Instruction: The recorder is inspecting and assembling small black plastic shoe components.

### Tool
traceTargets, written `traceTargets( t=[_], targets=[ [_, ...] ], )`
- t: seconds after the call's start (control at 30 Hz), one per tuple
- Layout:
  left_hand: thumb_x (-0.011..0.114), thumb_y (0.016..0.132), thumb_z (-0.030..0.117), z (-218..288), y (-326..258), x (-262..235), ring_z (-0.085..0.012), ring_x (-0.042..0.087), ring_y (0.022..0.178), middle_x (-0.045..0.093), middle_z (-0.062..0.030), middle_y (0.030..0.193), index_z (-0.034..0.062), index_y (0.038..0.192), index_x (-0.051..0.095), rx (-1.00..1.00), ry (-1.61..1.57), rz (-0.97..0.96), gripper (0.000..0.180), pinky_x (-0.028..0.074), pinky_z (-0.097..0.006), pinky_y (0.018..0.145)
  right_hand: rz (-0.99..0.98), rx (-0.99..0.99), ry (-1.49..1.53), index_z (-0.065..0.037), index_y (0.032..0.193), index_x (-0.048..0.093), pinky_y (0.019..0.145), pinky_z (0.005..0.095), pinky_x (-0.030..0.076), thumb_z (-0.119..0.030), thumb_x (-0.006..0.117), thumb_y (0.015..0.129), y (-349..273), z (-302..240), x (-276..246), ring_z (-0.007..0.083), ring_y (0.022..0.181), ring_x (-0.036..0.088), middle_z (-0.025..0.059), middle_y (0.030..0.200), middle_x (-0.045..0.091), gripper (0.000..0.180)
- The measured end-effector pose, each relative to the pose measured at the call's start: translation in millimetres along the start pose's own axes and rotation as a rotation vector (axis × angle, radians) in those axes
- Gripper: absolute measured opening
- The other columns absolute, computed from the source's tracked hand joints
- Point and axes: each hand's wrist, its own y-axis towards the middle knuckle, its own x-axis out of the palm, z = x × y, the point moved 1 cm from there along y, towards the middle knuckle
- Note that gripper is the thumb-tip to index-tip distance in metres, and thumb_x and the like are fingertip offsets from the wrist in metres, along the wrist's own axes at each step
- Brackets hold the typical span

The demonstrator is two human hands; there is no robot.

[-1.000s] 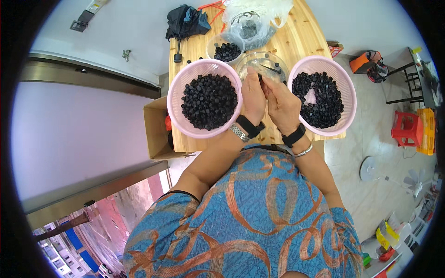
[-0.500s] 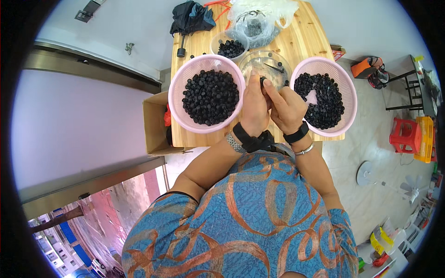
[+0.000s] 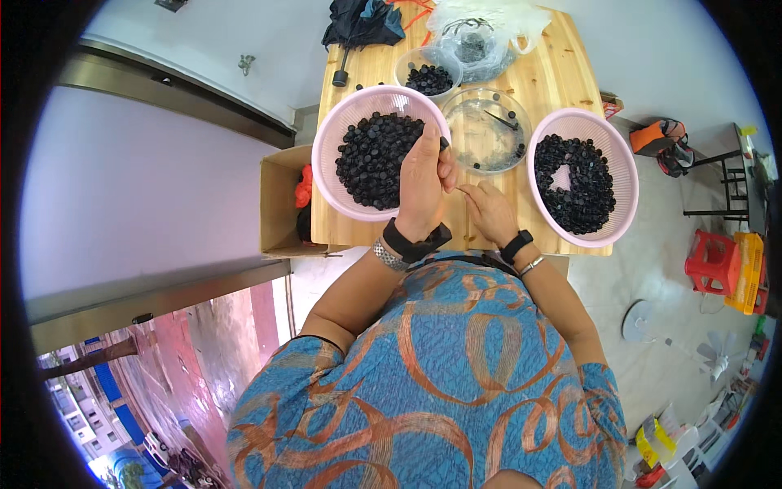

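Note:
My left hand (image 3: 422,183) is closed with its thumb up, at the right rim of the left pink basket (image 3: 324,167). A small black cap-like piece (image 3: 444,143) shows at its fingertips. The basket holds a heap of small round black pieces (image 3: 371,159). Close by on the right, my right hand (image 3: 493,213) is held low near the table's front edge, thumb and forefinger together. What they pinch, if anything, is too small to make out. Beyond my hands stands a clear round tub (image 3: 476,147) with a thin black pointed tool (image 3: 501,120) and a few black pieces.
At the right, another pink basket (image 3: 627,175) holds black pieces around a bare patch. Behind are a smaller clear tub (image 3: 403,73) of black pieces, a plastic bag (image 3: 521,20) and a folded umbrella (image 3: 362,24). A cardboard box (image 3: 277,204) stands left of the wooden table (image 3: 481,238).
My hands were together over the clear tub with a black piece between them. They have come apart, the left toward the left basket, the right down toward the table's front edge.

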Motion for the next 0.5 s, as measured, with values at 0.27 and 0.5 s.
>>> traceTargets(
  t=[0.27, 0.5],
  targets=[
    [0.033, 0.097, 0.043, 9, -12, -7, -0.0073, 0.029, 0.048, 0.033, 0.0022, 0.056, 0.0104, 0.065, 0.038, -0.007, 0.090, -0.050, 0.046, 0.026, -0.020, 0.044, -0.004, -0.149, -0.210, -0.002, 0.093, 0.056, 0.069, 0.0403, 0.046, -0.013, 0.050, 0.082, 8, 30, 27, 0.0328, 0.082, 0.054, 0.0146, 0.092, 0.053, 0.017],
    [0.039, 0.095, 0.042, 16, -28, -6, -0.0043, 0.029, 0.048, 0.037, 0.0032, 0.057, 0.0079, 0.072, 0.049, -0.154, 0.289, -0.064, 0.042, 0.024, -0.019, 0.043, 0.205, -0.107, 0.527, -0.004, 0.087, 0.055, 0.062, 0.0338, 0.046, -0.028, 0.071, 0.073, 15, -67, -76, 0.0275, 0.071, 0.056, 0.0118, 0.076, 0.053, 0.032]
  ],
)
